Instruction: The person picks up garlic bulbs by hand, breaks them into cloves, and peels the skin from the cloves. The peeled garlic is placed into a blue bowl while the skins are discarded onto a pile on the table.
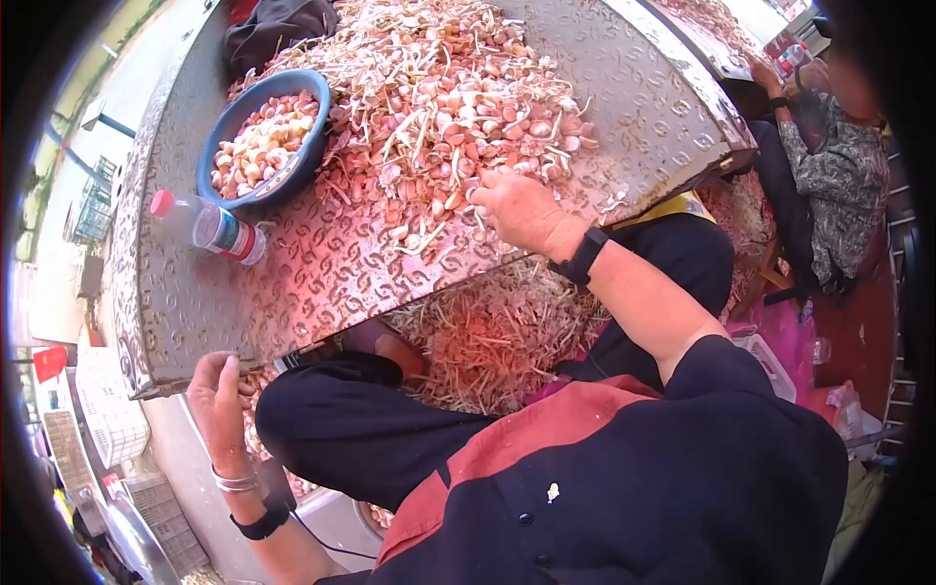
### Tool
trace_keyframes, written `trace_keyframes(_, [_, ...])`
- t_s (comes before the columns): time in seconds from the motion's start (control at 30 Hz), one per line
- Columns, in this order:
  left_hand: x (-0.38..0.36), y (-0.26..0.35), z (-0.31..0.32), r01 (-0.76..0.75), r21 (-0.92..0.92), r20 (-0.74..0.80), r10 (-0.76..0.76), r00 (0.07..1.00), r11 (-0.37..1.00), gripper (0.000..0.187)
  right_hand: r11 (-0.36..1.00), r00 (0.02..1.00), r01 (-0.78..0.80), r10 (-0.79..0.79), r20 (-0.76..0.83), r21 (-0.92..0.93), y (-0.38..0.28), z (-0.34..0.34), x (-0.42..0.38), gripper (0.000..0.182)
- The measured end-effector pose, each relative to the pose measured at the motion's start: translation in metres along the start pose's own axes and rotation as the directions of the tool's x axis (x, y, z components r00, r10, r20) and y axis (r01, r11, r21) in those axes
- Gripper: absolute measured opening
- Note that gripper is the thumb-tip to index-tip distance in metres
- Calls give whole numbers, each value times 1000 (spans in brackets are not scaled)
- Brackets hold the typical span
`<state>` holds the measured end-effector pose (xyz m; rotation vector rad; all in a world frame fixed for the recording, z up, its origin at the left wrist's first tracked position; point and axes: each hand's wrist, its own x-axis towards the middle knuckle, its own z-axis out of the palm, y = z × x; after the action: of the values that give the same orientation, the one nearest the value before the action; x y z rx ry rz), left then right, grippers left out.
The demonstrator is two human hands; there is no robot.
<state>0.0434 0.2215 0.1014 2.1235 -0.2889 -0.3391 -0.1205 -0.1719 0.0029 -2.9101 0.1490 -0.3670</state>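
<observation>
A heap of garlic cloves (458, 117) mixed with dry skins and stalks covers the middle of the patterned metal table (322, 283). My right hand (526, 210) is at the heap's near edge, fingers curled together among the cloves; whatever is between the fingertips is too small to make out. Low at the left, my left hand (217, 405) hovers beside the table's near corner, thumb and fingers apart, with nothing visible in it. A blue basin (206, 174) of separated cloves stands left of the heap.
A plastic bottle (216, 230) with a pink cap lies near the basin. Dark cloth (278, 34) rests at the far left. Stalks and skins (478, 336) pile up below the table. Another person (838, 175) sits at the right. White crates (109, 405) stand at the left.
</observation>
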Motion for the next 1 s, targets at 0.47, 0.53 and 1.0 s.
trace_keyframes(0.47, [6,78,243,-40,-587,483,390,784,808,32,-35,959,-30,282,39,999,-13,-30,-22,22])
trace_keyframes(0.53, [4,78,252,-46,-655,455,442,773,754,32,49,970,24,242,-36,998,-18,-28,-21,22])
trace_keyframes(1.0, [6,75,256,338,-571,675,193,712,748,20,416,932,-206,358,49,885,-29,-37,-29,18])
